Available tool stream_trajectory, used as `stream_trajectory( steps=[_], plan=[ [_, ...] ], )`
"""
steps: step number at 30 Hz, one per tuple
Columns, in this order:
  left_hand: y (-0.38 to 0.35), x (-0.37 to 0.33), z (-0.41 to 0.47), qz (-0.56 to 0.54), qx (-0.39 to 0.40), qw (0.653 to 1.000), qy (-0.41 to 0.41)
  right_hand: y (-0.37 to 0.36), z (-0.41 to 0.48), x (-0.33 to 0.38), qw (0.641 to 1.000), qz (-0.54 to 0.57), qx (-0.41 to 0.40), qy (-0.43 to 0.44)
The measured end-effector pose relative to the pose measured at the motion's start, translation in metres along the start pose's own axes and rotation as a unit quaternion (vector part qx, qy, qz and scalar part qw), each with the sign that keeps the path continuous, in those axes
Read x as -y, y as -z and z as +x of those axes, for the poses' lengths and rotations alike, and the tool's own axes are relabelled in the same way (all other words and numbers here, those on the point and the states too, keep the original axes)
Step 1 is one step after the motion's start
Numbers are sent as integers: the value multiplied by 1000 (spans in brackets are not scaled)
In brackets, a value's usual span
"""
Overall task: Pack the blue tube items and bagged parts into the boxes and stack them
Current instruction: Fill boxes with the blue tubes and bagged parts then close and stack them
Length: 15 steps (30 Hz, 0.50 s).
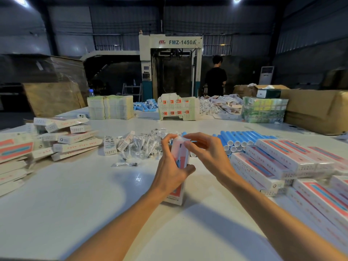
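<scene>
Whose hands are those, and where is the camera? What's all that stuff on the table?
There's no robot here, just a person working. The one picture comes from a camera worn on their head, so you see their own arms reaching out. The left hand grips a pink and white box held upright on the white table, and the right hand pinches its top end. Behind the box lies a heap of little clear bags of parts. To the right are blue tubes and stacked closed boxes; to the left, a looser pile of boxes. A big machine stands far behind.
</scene>
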<state>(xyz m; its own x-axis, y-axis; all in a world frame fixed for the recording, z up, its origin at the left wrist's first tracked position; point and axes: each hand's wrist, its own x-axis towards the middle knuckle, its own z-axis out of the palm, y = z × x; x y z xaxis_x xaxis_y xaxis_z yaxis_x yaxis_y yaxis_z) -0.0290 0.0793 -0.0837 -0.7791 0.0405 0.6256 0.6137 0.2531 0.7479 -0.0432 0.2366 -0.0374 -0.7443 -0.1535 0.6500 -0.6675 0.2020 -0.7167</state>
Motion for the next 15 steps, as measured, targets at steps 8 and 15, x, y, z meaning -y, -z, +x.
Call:
stream_trajectory(
  steps=[8,15],
  plan=[
    [0,1,0,15,-5,1000,-10,4,1,2,999,-39,19,32],
    [0,3,2,-9,3,1000,-3,-10,-4,-8,999,-31,-21,16]
  ],
)
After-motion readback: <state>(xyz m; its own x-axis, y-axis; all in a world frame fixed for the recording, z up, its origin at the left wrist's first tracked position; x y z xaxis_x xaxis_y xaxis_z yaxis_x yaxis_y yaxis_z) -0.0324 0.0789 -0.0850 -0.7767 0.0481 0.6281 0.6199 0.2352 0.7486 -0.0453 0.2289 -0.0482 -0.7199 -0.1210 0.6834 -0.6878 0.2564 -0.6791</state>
